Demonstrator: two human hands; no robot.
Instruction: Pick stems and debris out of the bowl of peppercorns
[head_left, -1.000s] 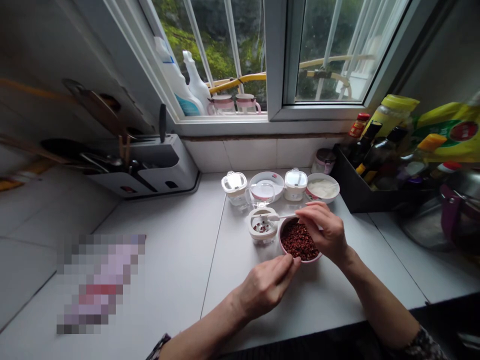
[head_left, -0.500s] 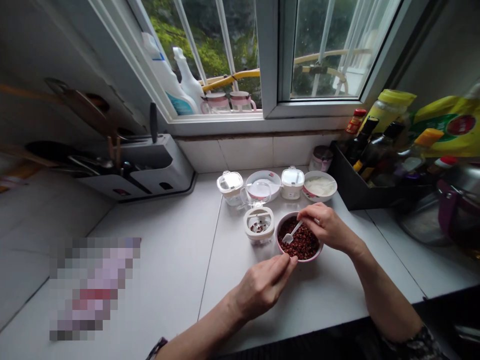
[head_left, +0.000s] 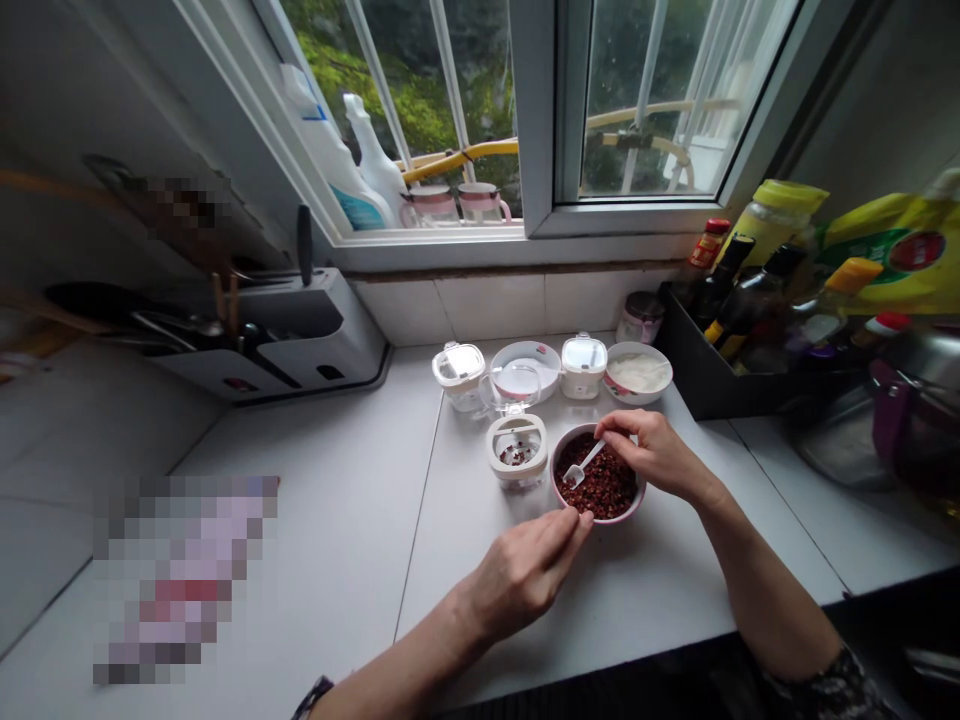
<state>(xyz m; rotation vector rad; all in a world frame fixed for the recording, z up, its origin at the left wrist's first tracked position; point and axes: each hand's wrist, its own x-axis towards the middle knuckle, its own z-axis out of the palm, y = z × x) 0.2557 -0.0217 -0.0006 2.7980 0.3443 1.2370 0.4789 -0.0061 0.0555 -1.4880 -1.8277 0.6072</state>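
A pink-rimmed bowl (head_left: 606, 492) full of dark red, peppercorn-like bits stands on the white counter. My right hand (head_left: 651, 450) pinches the handle of a small white spoon (head_left: 576, 474), whose scoop rests on the bits at the bowl's left side. At the near rim, my left hand (head_left: 529, 565) pinches the bowl's edge between thumb and fingers. Just left of the bowl is a clear jar (head_left: 517, 452) with a cream rim, its clear lid raised at the back and a few red bits inside.
Behind stand two lidded jars (head_left: 459, 372) (head_left: 584, 366), a bowl of white powder (head_left: 525, 374) and another with white contents (head_left: 639, 374). A black bottle rack (head_left: 697, 385) is at right, a grey utensil holder (head_left: 322, 330) at left. A blurred patch (head_left: 195, 570) covers something on the left counter.
The spoon in my right hand has shifted very slightly left and down over the red bits. My left hand stays at the bowl's rim.
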